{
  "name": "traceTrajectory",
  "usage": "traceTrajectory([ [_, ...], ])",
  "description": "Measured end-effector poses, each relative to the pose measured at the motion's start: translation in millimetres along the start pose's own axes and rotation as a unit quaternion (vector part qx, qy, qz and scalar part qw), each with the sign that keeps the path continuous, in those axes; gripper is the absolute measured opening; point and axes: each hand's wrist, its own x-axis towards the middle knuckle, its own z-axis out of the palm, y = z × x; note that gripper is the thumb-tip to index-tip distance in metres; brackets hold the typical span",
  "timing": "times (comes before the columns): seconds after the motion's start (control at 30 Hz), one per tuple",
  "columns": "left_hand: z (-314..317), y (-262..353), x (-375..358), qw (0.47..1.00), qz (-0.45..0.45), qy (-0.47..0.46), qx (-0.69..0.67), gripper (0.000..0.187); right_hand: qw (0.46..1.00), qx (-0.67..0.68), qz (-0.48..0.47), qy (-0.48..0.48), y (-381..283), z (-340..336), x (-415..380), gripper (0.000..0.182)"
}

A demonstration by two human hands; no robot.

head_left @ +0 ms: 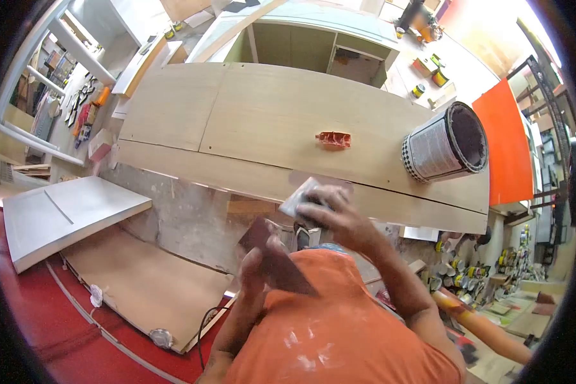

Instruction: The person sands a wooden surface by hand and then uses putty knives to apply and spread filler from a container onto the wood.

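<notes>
My left hand point(255, 264), close to my chest, is closed around a dark reddish-brown sheet of sandpaper point(281, 269). Its fingers are partly hidden by the sheet. Ahead and to the right, my right hand point(333, 211) grips a pale grey-white block point(296, 200) at the near edge of a long wooden panel point(269, 115). Blur hides the block's exact kind. Beyond that hand, a thin grey-brown patch point(320, 180) shows on the panel. A small red, ragged-looking piece point(335, 140) lies farther back.
A large open paint can point(438, 144) stands on the panel's right end. Behind is a glass-topped cabinet point(301, 48). At left, a white panel point(70, 211) and a brown board point(147, 281) lie over red material. Several cans point(467, 272) crowd the right floor.
</notes>
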Motion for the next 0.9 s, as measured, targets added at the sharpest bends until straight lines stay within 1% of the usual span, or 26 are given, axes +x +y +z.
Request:
traceTrajectory([
  [0.03,-36,1,-7,0.999,0.015,-0.045,-0.004,0.050,0.999,-0.036,0.004,-0.014,9,-7,7,0.047],
  [0.07,-72,-2,-13,0.997,0.025,-0.067,-0.018,0.050,0.998,-0.062,0.013,-0.015,17,-9,15,0.044],
  [0.1,-77,1,-13,0.997,0.032,-0.072,-0.027,0.050,0.998,-0.058,0.011,-0.018,22,-12,26,0.044],
  [0.13,-82,3,-14,0.998,0.039,-0.037,-0.037,0.048,0.991,-0.127,-0.005,-0.047,26,-15,38,0.041],
  [0.17,-72,8,-13,0.998,0.047,-0.003,-0.046,0.046,0.977,-0.196,-0.021,-0.075,30,-17,48,0.038],
  [0.2,-7,24,-2,0.996,0.061,-0.012,-0.065,0.046,0.978,-0.194,-0.023,-0.076,36,-13,57,0.038],
  [0.27,6,26,2,0.976,0.023,0.053,-0.209,0.045,0.952,-0.242,-0.140,-0.121,53,3,71,0.036],
  [0.3,6,27,4,0.987,0.079,0.103,-0.098,0.043,0.944,-0.244,-0.167,-0.147,60,9,74,0.039],
  [0.33,2,28,5,0.985,0.110,0.127,-0.042,0.043,0.944,-0.242,-0.169,-0.147,65,11,71,0.039],
  [0.37,-2,28,5,0.978,0.137,0.155,0.015,0.042,0.944,-0.228,-0.168,-0.171,69,10,67,0.040],
  [0.4,-15,28,5,0.976,0.142,0.159,0.042,0.042,0.942,-0.215,-0.167,-0.196,72,7,62,0.041],
  [0.43,-25,28,4,0.973,0.146,0.164,0.067,0.042,0.942,-0.212,-0.169,-0.200,76,3,56,0.041],
  [0.47,-32,29,3,0.973,0.147,0.168,0.065,0.042,0.946,-0.202,-0.148,-0.208,78,-4,49,0.043],
  [0.5,-37,31,1,0.975,0.118,0.173,0.079,0.042,0.949,-0.192,-0.127,-0.215,81,-11,42,0.045],
  [0.53,-40,31,1,0.976,0.089,0.175,0.094,0.043,0.949,-0.190,-0.127,-0.218,83,-17,35,0.045],
  [0.57,-36,29,4,0.976,0.086,0.175,0.093,0.043,0.947,-0.198,-0.120,-0.223,85,-24,27,0.045],
  [0.63,-26,25,12,0.958,0.093,0.237,0.134,0.039,0.945,-0.207,-0.105,-0.229,88,-37,12,0.046],
  [0.67,-23,24,16,0.959,0.086,0.235,0.134,0.039,0.944,-0.214,-0.102,-0.230,90,-44,5,0.044],
  [0.73,-19,21,22,0.971,0.052,0.203,0.115,0.037,0.943,-0.223,-0.092,-0.231,90,-56,-10,0.043],
  [0.83,-17,12,36,0.973,0.053,0.188,0.120,0.037,0.945,-0.232,-0.070,-0.218,87,-71,-31,0.041],
  [0.87,-20,10,39,0.974,0.049,0.184,0.121,0.037,0.947,-0.239,-0.060,-0.207,86,-74,-38,0.037],
  [0.9,-23,9,41,0.979,0.027,0.166,0.116,0.038,0.948,-0.246,-0.050,-0.195,82,-78,-42,0.032],
])
